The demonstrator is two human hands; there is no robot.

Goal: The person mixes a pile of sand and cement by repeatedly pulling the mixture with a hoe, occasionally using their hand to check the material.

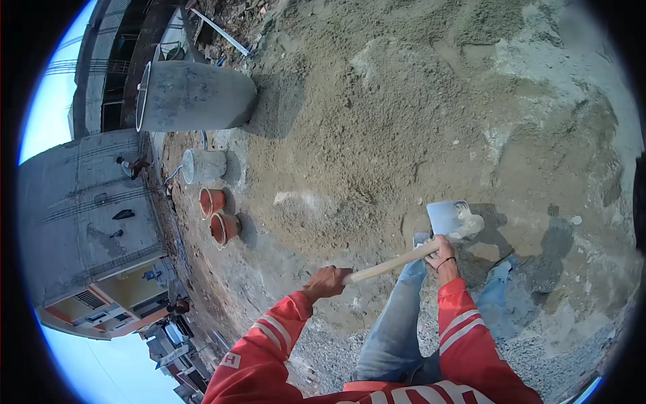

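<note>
Both hands are wrapped round the wooden handle (390,263) of a hoe. My left hand (326,283) closes on its end at the left. My right hand (441,253), with a dark band at the wrist, grips it close to the head. The hoe's pale metal blade (442,219) lies over the sandy ground just beyond my right hand, its socket part crusted with pale material. A heap of grey-brown sand mix (377,148) spreads out past the blade. Red sleeves with white stripes cover both arms.
A tall grey drum (195,96), a whitish bucket (205,166) and two orange-red buckets (225,229) stand at the left. My jeans-clad leg (390,330) is below the handle. Gravel (538,360) lies lower right. People (133,167) and buildings are in the distance.
</note>
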